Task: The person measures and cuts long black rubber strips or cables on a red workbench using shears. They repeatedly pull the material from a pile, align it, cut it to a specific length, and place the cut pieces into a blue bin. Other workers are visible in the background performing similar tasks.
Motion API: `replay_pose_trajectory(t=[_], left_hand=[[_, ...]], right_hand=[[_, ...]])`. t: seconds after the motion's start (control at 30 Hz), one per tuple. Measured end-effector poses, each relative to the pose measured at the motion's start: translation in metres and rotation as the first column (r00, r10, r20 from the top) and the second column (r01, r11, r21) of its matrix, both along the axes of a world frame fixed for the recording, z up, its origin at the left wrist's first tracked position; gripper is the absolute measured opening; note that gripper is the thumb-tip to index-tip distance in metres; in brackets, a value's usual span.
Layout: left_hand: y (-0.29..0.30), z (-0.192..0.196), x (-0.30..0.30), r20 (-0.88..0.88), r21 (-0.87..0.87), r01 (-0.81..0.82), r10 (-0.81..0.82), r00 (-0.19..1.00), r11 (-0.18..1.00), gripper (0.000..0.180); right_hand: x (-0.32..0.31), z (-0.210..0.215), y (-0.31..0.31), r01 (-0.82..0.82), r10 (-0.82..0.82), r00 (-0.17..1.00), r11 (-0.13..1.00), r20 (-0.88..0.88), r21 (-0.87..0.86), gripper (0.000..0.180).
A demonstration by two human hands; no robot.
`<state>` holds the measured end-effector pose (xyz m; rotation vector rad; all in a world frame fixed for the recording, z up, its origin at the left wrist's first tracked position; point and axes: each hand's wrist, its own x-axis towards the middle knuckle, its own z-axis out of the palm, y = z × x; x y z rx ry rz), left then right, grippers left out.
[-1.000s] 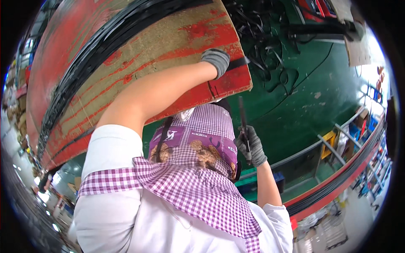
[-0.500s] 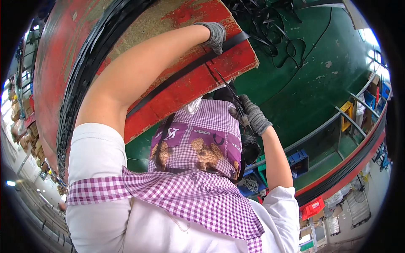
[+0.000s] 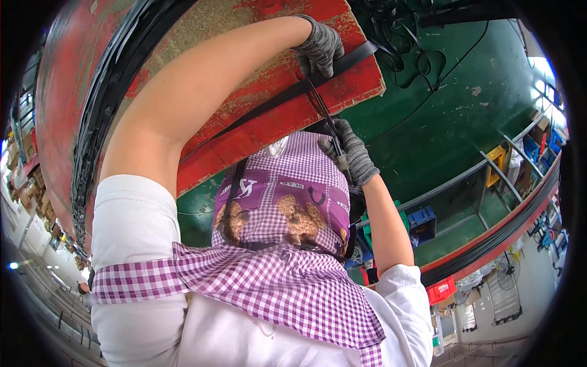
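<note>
My left hand point(image 3: 321, 48), in a grey knit glove, bends its fingers down onto a flat black strip point(image 3: 263, 106) near the corner of the red worktable point(image 3: 244, 145). The strip runs along the table's near edge and out past the corner. My right hand point(image 3: 356, 154), gloved in the same grey, is closed around a long slim dark tool point(image 3: 326, 113) that looks like narrow-bladed scissors. Its tip reaches up to the strip, just below my left fingers. Exact contact between tip and strip is hard to make out.
A thick bundle of black strips point(image 3: 101, 104) lies along the left of the table. Loose black strips point(image 3: 422, 61) curl over the green floor point(image 3: 446, 116). To the right are a metal-framed rack point(image 3: 483, 214), a blue crate point(image 3: 422, 223) and a red bin point(image 3: 441, 290).
My right hand has moved up and slightly left, bringing the tool's tip to the strip. My left hand has shifted slightly right along the strip, its fingers now more bent over it.
</note>
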<state>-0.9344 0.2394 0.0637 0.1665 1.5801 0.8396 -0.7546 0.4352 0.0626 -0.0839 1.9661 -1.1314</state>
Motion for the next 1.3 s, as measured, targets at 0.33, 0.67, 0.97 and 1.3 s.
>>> replay_pose_trajectory(t=[0.33, 0.67, 0.97, 1.3], left_hand=[[0.020, 0.008, -0.007, -0.501, -0.321, 0.419, -0.528, 0.685, 0.849, 0.035], [0.020, 0.027, -0.009, -0.500, -0.298, 0.438, -0.530, 0.685, 0.848, 0.037], [0.021, 0.025, -0.009, -0.532, -0.277, 0.432, -0.511, 0.675, 0.858, 0.036], [0.021, 0.010, -0.006, -0.547, -0.357, 0.422, -0.553, 0.628, 0.833, 0.036]], right_hand=[[-0.022, 0.020, -0.001, -0.052, 0.054, 0.998, 0.998, -0.041, 0.037, 0.051], [-0.009, 0.002, -0.002, -0.007, 0.008, 1.000, 0.999, -0.017, 0.051, 0.049], [-0.028, 0.029, -0.009, -0.123, 0.133, 0.990, 0.969, -0.037, 0.213, 0.051], [-0.033, 0.031, -0.015, -0.172, 0.194, 0.981, 0.913, -0.022, 0.370, 0.048]])
